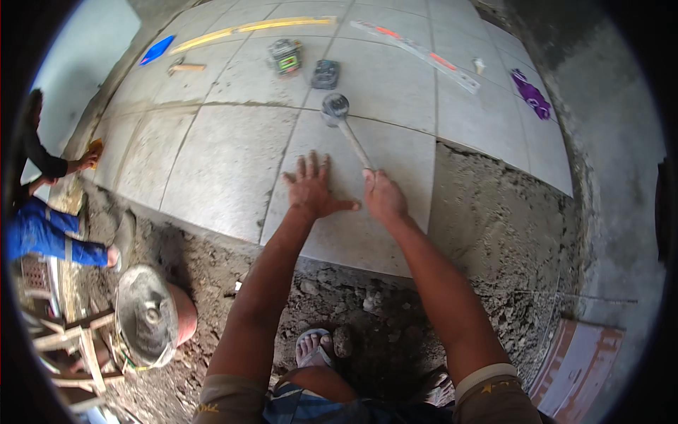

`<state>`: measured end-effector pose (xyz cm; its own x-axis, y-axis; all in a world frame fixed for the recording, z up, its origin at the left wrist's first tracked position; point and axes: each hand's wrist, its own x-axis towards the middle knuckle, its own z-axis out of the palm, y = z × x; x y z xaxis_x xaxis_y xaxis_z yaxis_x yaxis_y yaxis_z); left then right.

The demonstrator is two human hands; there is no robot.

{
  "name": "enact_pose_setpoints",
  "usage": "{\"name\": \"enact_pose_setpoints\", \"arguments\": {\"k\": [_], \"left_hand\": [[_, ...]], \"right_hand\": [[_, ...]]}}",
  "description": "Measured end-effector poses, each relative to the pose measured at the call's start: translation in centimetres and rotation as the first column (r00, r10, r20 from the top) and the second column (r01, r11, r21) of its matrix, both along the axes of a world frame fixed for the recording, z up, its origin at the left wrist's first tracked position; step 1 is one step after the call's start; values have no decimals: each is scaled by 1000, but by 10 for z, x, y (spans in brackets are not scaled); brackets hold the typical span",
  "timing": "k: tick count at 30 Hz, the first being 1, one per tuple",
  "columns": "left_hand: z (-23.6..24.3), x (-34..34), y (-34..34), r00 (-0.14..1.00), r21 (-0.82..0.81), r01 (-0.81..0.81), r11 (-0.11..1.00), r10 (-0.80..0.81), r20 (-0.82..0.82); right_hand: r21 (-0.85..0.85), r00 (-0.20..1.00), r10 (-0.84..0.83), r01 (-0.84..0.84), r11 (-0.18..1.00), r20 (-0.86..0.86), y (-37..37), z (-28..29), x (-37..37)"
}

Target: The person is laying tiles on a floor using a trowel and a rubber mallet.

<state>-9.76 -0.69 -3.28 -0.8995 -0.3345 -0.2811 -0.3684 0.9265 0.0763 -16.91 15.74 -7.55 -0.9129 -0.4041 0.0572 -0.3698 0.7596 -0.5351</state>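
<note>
A square pale tile (346, 237) lies beneath both my hands, beside a patch of grey mortar (501, 226). My left hand (311, 192) is spread on that tile with fingers apart, holding nothing. My right hand (383, 194) grips the wooden handle of a rubber mallet (335, 109), whose dark head is near the tile's far edge; whether it touches the surface I cannot tell. Further off on the laid tiles are a boxy tool (284, 56) with a green panel and a dark block-shaped object (325, 74).
A co-worker (39, 233) crouches at left, holding something yellow. A bucket (180, 318) and wooden pieces (78, 339) sit lower left. Yellow (247, 28) and silver levels (413, 53), a hammer (187, 67), blue tool (157, 49) and purple gloves (530, 92) lie on the tiles; boxes (575, 367) lower right.
</note>
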Motion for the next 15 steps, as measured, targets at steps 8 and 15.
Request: {"name": "enact_pose_setpoints", "arguments": {"k": [8,15], "left_hand": [[-2,4,-2,1000,34,9,999,-9,-5],[-3,6,-1,1000,63,3,998,-2,-16]], "right_hand": [[-169,1000,9,-13,986,-25,-1,24,2],[3,998,-58,58,998,9,-5,14,2]]}}
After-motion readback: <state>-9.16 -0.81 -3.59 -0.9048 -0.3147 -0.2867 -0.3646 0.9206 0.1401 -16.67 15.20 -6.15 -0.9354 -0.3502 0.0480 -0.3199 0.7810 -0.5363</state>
